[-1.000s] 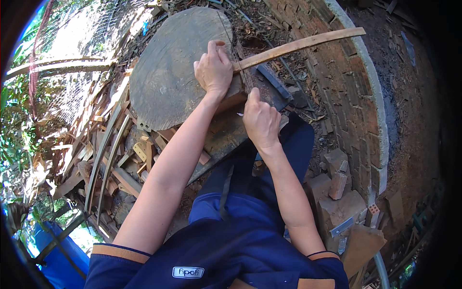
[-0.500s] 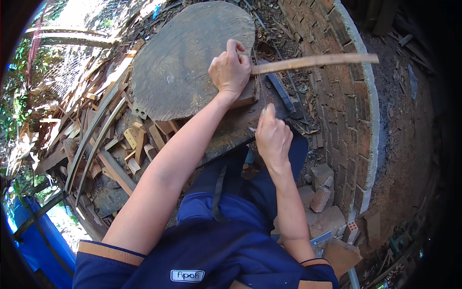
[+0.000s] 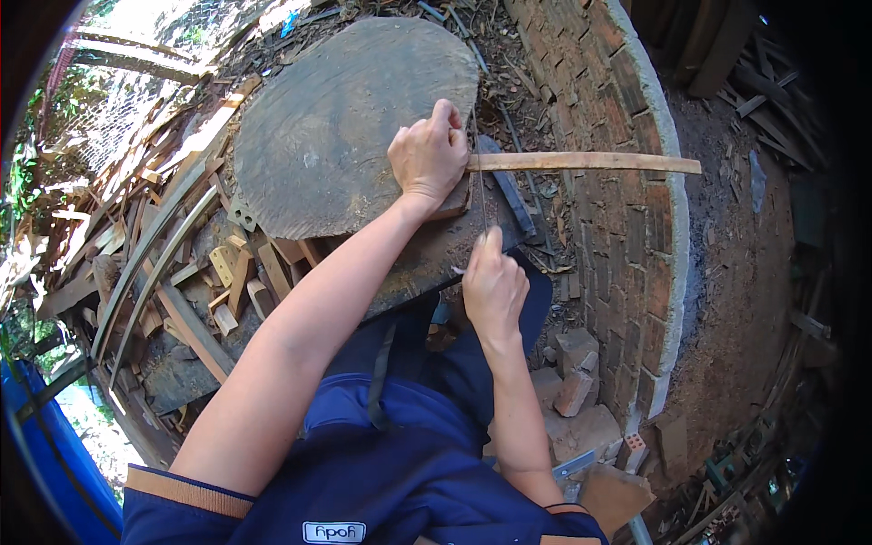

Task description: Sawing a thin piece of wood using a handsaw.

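Observation:
My left hand (image 3: pixel 425 156) is closed around one end of a narrow, slightly curved wooden strip (image 3: pixel 586 162), at the right edge of a thick round wood block (image 3: pixel 313 136). The strip's free end sticks out to the right, over the brick wall. My right hand (image 3: pixel 496 287) is closed nearer my body, beside my knee. From it a thin, dark, blade-like line (image 3: pixel 484 202) runs up past the strip, close to my left fingers. Its kind is too fine to make out, and its grip is hidden in my fist.
A low brick wall (image 3: pixel 627 209) curves along the right. Wood offcuts (image 3: pixel 232 272) and long bent strips (image 3: pixel 145 263) are heaped at the left. A dark flat bar (image 3: pixel 513 195) lies beside the block. Loose bricks (image 3: pixel 574 386) sit near my right elbow.
The whole view has shifted a little. The strip's free end has swung slightly toward me. Both hands have come slightly nearer my body, still closed.

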Demonstrator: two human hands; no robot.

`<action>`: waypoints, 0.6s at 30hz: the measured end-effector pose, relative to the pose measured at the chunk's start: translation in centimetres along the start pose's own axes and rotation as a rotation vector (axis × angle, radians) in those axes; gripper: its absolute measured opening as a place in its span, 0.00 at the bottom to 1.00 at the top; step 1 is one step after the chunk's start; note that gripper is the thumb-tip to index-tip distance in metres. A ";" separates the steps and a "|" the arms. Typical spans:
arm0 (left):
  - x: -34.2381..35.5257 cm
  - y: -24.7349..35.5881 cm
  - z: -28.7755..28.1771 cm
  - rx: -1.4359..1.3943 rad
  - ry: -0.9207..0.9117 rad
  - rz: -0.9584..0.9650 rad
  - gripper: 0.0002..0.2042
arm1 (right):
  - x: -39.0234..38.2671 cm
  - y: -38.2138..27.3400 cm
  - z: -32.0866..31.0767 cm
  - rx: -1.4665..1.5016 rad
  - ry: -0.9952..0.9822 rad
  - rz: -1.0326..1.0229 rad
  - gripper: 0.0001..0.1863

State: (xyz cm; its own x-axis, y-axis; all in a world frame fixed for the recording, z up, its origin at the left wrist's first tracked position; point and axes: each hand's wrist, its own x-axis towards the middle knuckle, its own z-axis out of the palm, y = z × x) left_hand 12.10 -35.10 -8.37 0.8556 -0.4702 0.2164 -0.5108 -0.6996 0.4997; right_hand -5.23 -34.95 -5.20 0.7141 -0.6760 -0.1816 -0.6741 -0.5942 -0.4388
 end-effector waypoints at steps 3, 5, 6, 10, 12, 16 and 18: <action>0.1 0.5 0.4 -0.007 0.002 0.017 0.04 | 3.6 -0.9 0.1 -0.046 0.104 -0.039 0.07; 0.0 0.6 0.7 -0.031 0.010 0.016 0.04 | 4.0 -0.8 -0.1 -0.037 0.119 -0.050 0.07; 0.0 0.4 0.8 -0.047 0.013 0.016 0.04 | 3.0 -0.4 -0.1 -0.037 0.116 -0.055 0.07; -0.2 -0.3 0.4 -0.026 0.006 0.008 0.04 | -0.2 0.1 -0.7 -0.037 -0.055 0.017 0.07; 0.0 0.4 0.6 0.002 0.067 0.057 0.05 | 2.1 -0.2 -0.8 -0.001 0.079 -0.062 0.07; 0.0 0.3 0.8 -0.030 0.016 0.015 0.04 | 3.8 -0.5 -0.4 0.002 0.079 -0.058 0.07; 0.1 -0.5 0.8 -0.042 0.040 0.029 0.04 | 1.6 -0.3 -0.5 0.004 0.076 -0.045 0.07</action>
State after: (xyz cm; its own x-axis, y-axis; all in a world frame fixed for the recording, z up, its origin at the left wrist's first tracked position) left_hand 12.35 -35.20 -9.30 0.8436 -0.4676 0.2641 -0.5323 -0.6625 0.5270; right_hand -3.95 -36.10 -4.88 0.7270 -0.6802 -0.0943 -0.6411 -0.6231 -0.4481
